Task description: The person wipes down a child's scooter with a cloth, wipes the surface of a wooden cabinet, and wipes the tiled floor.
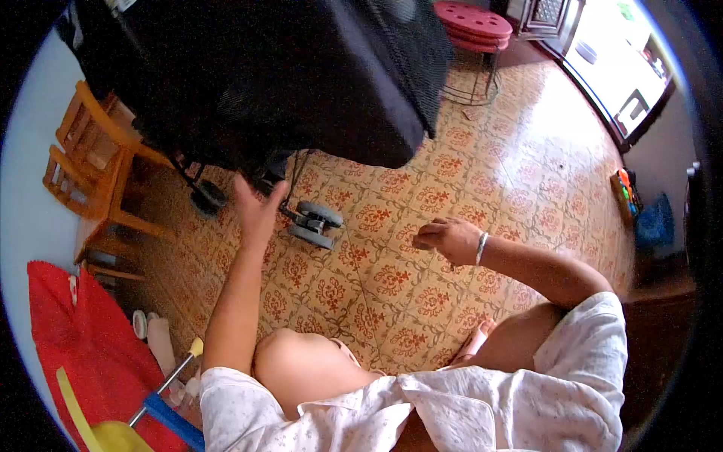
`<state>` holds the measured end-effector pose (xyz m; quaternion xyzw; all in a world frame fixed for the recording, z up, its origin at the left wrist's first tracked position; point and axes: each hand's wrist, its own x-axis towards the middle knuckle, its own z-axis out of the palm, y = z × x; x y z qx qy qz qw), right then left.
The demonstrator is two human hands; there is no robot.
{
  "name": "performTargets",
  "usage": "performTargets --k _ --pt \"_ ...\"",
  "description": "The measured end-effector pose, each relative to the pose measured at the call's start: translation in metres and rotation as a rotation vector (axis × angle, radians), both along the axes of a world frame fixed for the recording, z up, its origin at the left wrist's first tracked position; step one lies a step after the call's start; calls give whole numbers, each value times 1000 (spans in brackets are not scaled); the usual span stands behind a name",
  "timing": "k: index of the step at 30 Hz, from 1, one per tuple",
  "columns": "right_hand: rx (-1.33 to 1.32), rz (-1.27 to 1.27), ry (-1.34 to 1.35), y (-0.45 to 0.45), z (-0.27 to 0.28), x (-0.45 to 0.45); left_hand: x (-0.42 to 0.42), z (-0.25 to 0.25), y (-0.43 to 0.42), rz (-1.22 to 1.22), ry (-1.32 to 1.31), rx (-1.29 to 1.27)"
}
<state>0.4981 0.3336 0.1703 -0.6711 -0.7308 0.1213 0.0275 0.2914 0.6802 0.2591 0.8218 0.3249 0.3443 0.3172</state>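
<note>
A stroller with twin grey wheels (pixel 316 224) stands in front of me, its upper part covered by a large black fabric (pixel 301 83). My left hand (pixel 257 211) is raised near the fabric's lower edge, beside the stroller frame. Its thumb stands apart from the fingers, and nothing shows in it. My right hand (pixel 452 239) hangs over the tiled floor, right of the wheels and apart from the fabric. A pale bracelet (pixel 481 248) circles that wrist. The right fingers are curled together, and whatever may lie between them is hidden.
Wooden chairs (pixel 124 162) stand along the left wall. A red cloth (pixel 94 346) and a yellow-and-blue object with a metal bar (pixel 162 392) are close at lower left. Stacked red stools (pixel 474 26) stand at the back, near a bright doorway (pixel 610 60). A blue bag (pixel 654 220) sits at right.
</note>
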Motion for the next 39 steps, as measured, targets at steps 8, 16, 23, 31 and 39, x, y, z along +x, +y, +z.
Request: performTargets --k 8,16,23,31,39 --pt "207 -67 92 -6 -13 -14 19 15 22 211 259 258" --pt "90 -301 185 -40 -24 -4 -41 9 67 266 356 435" --pt "77 -393 356 -38 -29 -2 -92 13 75 347 486 380" --pt "-63 -366 376 -24 -22 -5 -111 3 71 282 410 292" --pt "-50 -435 404 -63 -41 9 -115 -22 56 201 296 127"
